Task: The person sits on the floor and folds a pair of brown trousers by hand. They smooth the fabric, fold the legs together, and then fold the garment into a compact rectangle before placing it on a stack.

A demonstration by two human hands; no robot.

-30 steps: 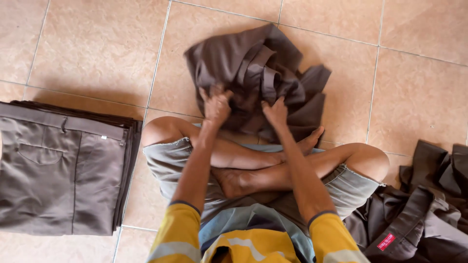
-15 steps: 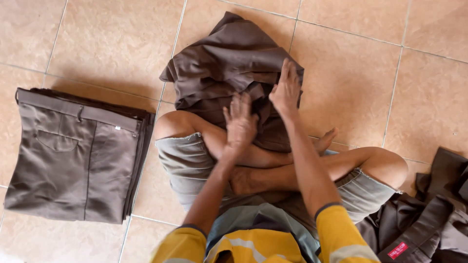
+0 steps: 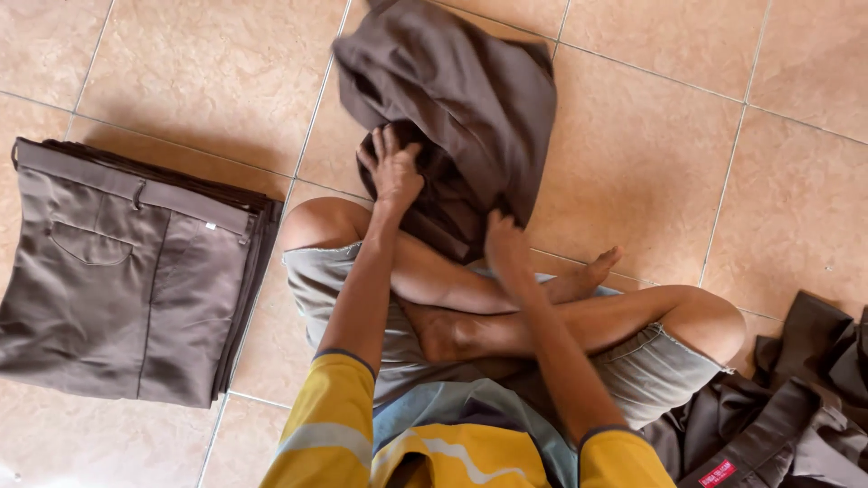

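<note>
Brown trousers [image 3: 461, 99]: L hand [image 3: 393, 172] + R hand [image 3: 504, 244] gripping; no containers.

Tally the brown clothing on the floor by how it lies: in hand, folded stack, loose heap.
Garment in hand: 1, the brown garment, gripped by left hand and right hand
Folded stack: 1
Loose heap: 1
Total: 3 groups; pieces inside stack and heap cannot be counted.

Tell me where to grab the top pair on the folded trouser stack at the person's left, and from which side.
Judging by its pose, the folded trousers lie flat with the waistband along the far edge, on a neat pile. That band looks like the stiffest, thickest part, so a hand would best pinch it there, coming from the far side, fingers slid under the top layer only. The left hand is nearest.
</note>
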